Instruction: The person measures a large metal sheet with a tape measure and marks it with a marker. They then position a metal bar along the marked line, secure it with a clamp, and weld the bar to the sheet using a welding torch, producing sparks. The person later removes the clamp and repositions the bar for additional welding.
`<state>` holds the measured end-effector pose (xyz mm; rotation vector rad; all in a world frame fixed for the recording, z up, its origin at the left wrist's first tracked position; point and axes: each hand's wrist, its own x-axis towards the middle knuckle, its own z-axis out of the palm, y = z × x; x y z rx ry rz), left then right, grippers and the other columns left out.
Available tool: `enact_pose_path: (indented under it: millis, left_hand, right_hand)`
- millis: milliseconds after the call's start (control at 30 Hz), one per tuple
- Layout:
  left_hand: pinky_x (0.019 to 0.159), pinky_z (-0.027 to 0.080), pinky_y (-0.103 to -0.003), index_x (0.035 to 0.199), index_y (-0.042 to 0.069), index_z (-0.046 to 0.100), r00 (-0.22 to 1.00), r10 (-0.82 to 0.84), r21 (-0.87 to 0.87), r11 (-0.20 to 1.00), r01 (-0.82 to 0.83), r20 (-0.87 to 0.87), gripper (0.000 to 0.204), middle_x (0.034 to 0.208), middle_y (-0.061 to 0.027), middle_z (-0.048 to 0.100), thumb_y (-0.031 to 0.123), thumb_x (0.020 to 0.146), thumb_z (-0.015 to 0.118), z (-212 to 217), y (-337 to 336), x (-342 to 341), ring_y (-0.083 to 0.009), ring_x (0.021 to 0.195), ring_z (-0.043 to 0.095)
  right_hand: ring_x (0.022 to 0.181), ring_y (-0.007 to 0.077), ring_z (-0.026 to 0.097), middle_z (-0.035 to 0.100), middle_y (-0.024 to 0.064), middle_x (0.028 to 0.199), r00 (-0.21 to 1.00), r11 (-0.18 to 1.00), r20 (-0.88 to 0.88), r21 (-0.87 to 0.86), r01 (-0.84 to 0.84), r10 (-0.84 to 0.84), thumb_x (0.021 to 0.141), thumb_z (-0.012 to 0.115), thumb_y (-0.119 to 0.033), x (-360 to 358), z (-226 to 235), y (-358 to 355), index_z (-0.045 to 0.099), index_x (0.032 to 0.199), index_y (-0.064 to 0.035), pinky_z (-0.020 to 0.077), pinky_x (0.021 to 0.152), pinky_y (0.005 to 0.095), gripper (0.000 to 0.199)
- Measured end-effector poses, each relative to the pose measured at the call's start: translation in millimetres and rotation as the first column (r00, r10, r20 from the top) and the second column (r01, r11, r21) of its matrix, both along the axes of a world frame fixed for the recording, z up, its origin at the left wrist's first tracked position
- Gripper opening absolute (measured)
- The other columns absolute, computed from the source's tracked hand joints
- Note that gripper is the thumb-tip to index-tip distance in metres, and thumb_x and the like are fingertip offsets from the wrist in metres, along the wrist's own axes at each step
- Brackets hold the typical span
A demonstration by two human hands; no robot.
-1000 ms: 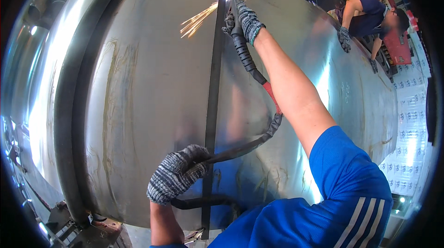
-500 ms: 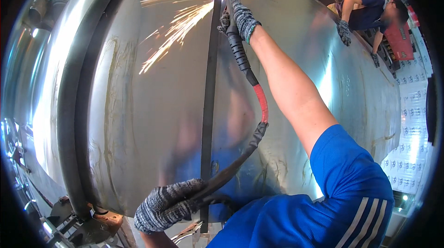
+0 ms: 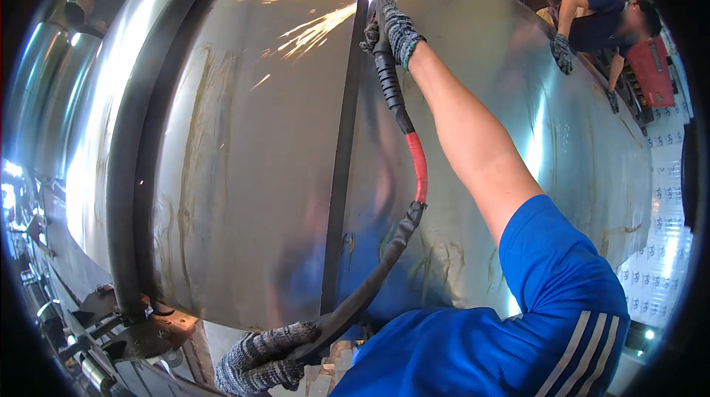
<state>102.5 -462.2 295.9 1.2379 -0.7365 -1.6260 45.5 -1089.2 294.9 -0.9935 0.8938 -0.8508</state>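
Observation:
My right hand (image 3: 401, 33), in a knitted grey-and-black glove, is closed round the black handle of a plasma cutting torch (image 3: 387, 79). The torch head touches or nearly touches a dark flat strip (image 3: 342, 167) lying across a large curved sheet of shiny metal (image 3: 237, 204). A bright spot glows at its tip, and orange sparks (image 3: 323, 29) fan out mostly to the left. From the handle the cable (image 3: 381, 267), wrapped in red tape and then black sleeving, bends down to my left hand (image 3: 259, 360). That hand, gloved alike, is closed round the cable near the sheet's lower edge.
A thick dark band (image 3: 137, 145) wraps over the sheet at the left. Metal brackets and clamps (image 3: 140, 338) stand at the lower left. A co-worker (image 3: 595, 19) leans over the far right side, one gloved hand on the sheet, beside a red case (image 3: 651, 64).
The whole view has shifted slightly, so the sheet and strip appear tilted. My left hand has gone a little lower with the cable. The spark spray looks shorter.

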Motion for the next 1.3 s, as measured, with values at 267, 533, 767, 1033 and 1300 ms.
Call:
enact_pose_path:
  millis: [267,533,767,1033,1300]
  left_hand:
    - [0.055,0.046,-0.025,0.146,-0.005,0.051,0.986,0.146,-0.052,0.987,-0.15,-0.075,0.071,0.105,-0.0258,0.073,0.017,0.084,0.079,-11,52,-29,-0.0159,0.061,0.063]
    - [0.053,0.042,-0.023,0.145,-0.004,0.052,0.941,0.332,-0.005,0.943,-0.333,-0.062,0.072,0.103,-0.0219,0.074,0.019,0.082,0.08,12,89,-88,-0.0128,0.059,0.059]
    - [0.052,0.04,-0.023,0.144,-0.002,0.054,0.894,0.445,0.153,0.888,-0.433,-0.05,0.073,0.106,-0.0199,0.074,0.021,0.08,0.082,15,107,-127,-0.0121,0.059,0.059]
    - [0.057,0.05,-0.028,0.144,-0.003,0.053,0.895,0.421,0.218,0.897,-0.386,-0.147,0.07,0.108,-0.0253,0.073,0.011,0.081,0.079,-38,112,-137,-0.0209,0.067,0.068]
    - [0.051,0.042,-0.023,0.149,0.007,0.05,0.949,0.26,0.188,0.956,-0.227,-0.179,0.077,0.1,-0.0131,0.073,0.032,0.083,0.082,-52,119,-124,-0.0134,0.06,0.06]
  right_hand:
    - [0.038,0.0255,0.049,0.044,0.0078,0.051,0.998,0.999,0.055,0.035,-0.002,0.0,0.077,0.053,-0.091,-7,1,9,0.049,0.094,-0.0073,0.0549,0.047,0.0512,0.086]
    - [0.037,0.0197,0.047,0.041,0.0015,0.052,0.989,0.991,0.13,0.109,-0.079,0.065,0.079,0.065,-0.079,-22,7,30,0.052,0.087,-0.0155,0.0532,0.043,0.0443,0.065]
    - [0.038,0.0221,0.049,0.046,0.004,0.051,0.991,0.992,0.128,0.111,-0.058,0.043,0.078,0.057,-0.088,-29,-1,16,0.054,0.091,-0.0155,0.0544,0.047,0.049,0.073]
    - [0.039,0.0195,0.05,0.044,0.003,0.053,0.984,0.991,0.142,0.063,-0.122,0.112,0.082,0.061,-0.081,-29,2,40,0.05,0.086,-0.012,0.0556,0.047,0.0433,0.07]
    - [0.038,0.0199,0.047,0.044,0.0056,0.053,0.996,0.997,0.061,-0.058,-0.055,0.059,0.077,0.046,-0.094,-29,-13,29,0.048,0.086,-0.0033,0.0554,0.046,0.0474,0.091]
